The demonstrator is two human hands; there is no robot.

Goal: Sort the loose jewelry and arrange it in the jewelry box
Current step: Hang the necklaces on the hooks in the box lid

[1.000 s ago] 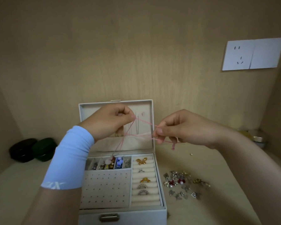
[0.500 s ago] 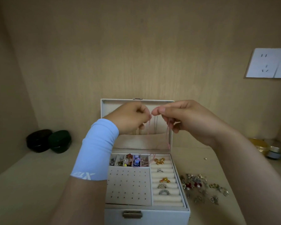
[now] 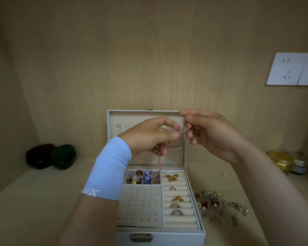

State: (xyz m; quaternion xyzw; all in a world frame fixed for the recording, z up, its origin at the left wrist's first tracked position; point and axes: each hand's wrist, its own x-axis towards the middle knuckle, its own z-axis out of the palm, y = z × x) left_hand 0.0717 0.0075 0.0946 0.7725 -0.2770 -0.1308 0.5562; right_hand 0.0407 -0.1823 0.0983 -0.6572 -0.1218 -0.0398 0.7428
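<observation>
The sleeve (image 3: pixel 112 167) hides part of the jewelry box (image 3: pixel 181 237); the socket (image 3: pixel 292 69) is cropped.

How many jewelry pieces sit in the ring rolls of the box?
5, back to front: gold butterfly, small silver ring, gold piece, crown ring, frontmost ring. None seems hidden.

Surroundings: fittings and containers on a wood-grain shelf.

A pale wooden surface (image 3: pixel 43 201) meets a matching back panel (image 3: pixel 149 50). At far left stand two low, rounded, lidded cases, a black case (image 3: pixel 40 156) and a dark green case (image 3: pixel 63 157), touching side by side. At upper right a white wall socket plate (image 3: pixel 292 69) is mounted. At far right a gold tin (image 3: pixel 281 160) sits just beside a small pale jar (image 3: pixel 299 167).
</observation>
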